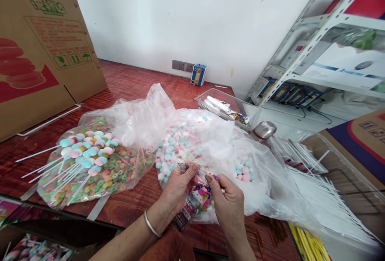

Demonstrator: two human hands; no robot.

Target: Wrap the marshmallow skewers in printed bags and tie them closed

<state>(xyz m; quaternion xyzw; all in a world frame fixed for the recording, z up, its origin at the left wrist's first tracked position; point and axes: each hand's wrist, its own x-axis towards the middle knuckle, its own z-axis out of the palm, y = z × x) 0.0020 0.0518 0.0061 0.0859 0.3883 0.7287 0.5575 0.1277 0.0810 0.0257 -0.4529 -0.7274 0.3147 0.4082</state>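
Note:
My left hand [176,191], with a silver bangle on the wrist, and my right hand [230,203] are both pinched on a small colourful printed packet [197,199] near the table's front edge. Just beyond them lies a clear plastic bag of pastel blue, pink and white candies [174,144]. To the left, a heap of finished candy sticks [86,152] with white stems rests on a clear bag of coloured ring candies [120,172].
The red wooden table [126,80] carries a large cardboard box [39,48] at the left, a clear plastic tub [224,102], a metal-capped tool [264,129] and a pile of white sticks [315,189] at the right. A white shelf rack [325,32] stands further right.

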